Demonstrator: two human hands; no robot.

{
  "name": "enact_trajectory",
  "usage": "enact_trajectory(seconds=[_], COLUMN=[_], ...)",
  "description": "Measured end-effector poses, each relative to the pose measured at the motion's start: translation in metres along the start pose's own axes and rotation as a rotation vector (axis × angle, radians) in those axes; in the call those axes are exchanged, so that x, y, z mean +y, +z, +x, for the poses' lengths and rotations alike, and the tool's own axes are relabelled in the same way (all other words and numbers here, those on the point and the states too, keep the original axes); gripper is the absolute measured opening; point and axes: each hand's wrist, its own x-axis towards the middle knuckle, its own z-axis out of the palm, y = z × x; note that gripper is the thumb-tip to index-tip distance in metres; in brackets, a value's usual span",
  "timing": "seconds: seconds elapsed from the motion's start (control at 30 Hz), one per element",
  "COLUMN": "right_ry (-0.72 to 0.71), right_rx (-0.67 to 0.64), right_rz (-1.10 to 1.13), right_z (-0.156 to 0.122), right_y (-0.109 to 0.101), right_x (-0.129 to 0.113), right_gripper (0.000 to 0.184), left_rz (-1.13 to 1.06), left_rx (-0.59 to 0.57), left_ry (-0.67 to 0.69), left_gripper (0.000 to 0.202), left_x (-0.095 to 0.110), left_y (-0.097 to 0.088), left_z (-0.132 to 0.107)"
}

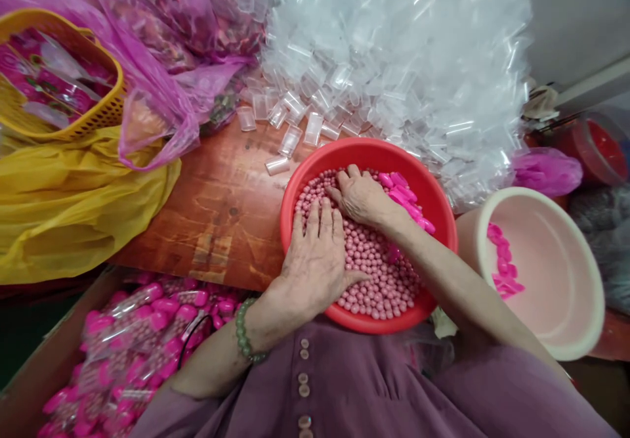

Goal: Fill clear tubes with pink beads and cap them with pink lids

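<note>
Pink round beads [377,277] fill much of a red basin [445,228] in front of me. My left hand [315,254] rests palm down on the beads, fingers stretched and thumb out to the side; nothing is held in it. Farther back in the basin, my right hand [361,196] reaches into the beads with its fingers apart. Its fingertips are partly sunk among them, and I see no object gripped. Bright pink plastic pieces [403,195] lie on the beads at the basin's right side, partly behind my right forearm.
Clear plastic tubes [315,126] are heaped behind the basin on the wooden table [216,201]. A cream bucket [556,280] with pink pieces stands right. Filled pink-capped tubes [142,333] lie lower left. A yellow basket [111,106], yellow bag [73,201] and purple bags [167,106] sit left.
</note>
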Motion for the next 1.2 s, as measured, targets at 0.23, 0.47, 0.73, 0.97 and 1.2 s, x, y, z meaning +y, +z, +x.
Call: enact_trajectory(seconds=[0.23,0.47,0.73,0.97,1.2], right_ry=[-0.193,-0.201,-0.085,-0.172,-0.18], right_rx=[-0.028,0.043,0.074,0.034,0.006], right_rz=[0.009,0.059,0.232,0.287,0.273], right_z=[-0.03,-0.069,-0.088,-0.104,-0.082], right_y=[0.002,0.001,0.006,-0.003,-0.025], right_x=[-0.02,-0.021,-0.014,-0.002,0.023], right_gripper=[0.038,0.028,0.023,0.025,0.023], left_rz=[0.049,0.073,0.019,-0.028,-0.14], left_rx=[0.032,0.035,0.056,0.023,0.001], left_ry=[-0.045,-0.034,-0.002,0.057,0.257], left_gripper=[0.107,0.096,0.084,0.082,0.072], left_x=[0.003,0.008,0.02,0.028,0.017], left_y=[0.0,-0.002,0.007,0.013,-0.01], left_z=[-0.002,-0.003,0.002,0.001,-0.013])
